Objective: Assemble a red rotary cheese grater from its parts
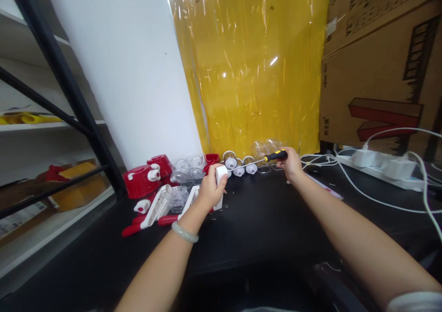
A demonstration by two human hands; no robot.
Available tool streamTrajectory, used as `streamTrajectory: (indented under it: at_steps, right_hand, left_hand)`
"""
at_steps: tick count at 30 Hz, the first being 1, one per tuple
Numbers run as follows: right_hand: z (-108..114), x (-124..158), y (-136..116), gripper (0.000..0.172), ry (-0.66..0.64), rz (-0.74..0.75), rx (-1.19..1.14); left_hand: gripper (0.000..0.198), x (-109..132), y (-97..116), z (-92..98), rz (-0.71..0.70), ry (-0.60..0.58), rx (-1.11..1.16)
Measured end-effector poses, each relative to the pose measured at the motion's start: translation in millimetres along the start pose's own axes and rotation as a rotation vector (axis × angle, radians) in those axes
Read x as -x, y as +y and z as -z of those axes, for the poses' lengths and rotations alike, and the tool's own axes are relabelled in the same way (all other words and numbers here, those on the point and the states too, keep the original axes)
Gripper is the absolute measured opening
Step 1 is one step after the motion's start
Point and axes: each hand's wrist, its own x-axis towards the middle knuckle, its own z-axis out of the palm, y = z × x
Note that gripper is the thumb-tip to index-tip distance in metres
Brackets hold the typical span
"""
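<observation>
My left hand (210, 190) is closed around a small white plastic part (221, 174), holding it up over the black table. A long-shaft screwdriver (275, 156) with a black and yellow handle is gripped in my right hand (292, 165). Its shaft points left, with the tip at or close to the white part; I cannot tell whether it sits in a screw. Below my left hand lie a white piece with a red handle (168, 220) and several small screws (224, 206). Behind the shaft stand several white-and-clear round pieces (249, 165).
Red housings (140, 182), clear plastic cups (178, 198) and another red-handled white piece (152, 213) crowd the left side of the black table (262, 229). At right are a power strip (383, 176) with white cables and a large cardboard box (376, 72). A yellow plastic curtain (255, 63) hangs behind.
</observation>
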Motion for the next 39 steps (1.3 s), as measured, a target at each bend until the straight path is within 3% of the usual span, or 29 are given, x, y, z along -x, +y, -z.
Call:
streamTrajectory:
  at_steps: [12, 20, 27, 31, 39]
  right_hand:
    - [3.0, -5.8, 5.0, 0.022, 0.031, 0.034, -0.004]
    - [1.4, 1.7, 5.7, 0.042, 0.001, -0.018, 0.062]
    - [-3.8, 4.7, 2.9, 0.027, -0.007, -0.157, 0.059]
    - [-4.9, 5.6, 2.1, 0.014, -0.053, -0.157, 0.033]
    - [-2.4, 4.7, 2.2, 0.011, -0.020, -0.083, 0.039]
  left_hand:
    - [0.035, 1.4, 1.0, 0.4, -0.004, -0.064, 0.092]
    - [0.039, 2.6, -0.9, 0.2, -0.074, -0.022, 0.102]
    - [0.039, 1.5, -1.8, -0.1, -0.061, 0.046, 0.084]
    - [0.036, -0.6, 0.0, 1.0, 0.017, 0.071, 0.021]
    - [0.037, -1.6, -1.9, 0.8, 0.072, -0.010, 0.019]
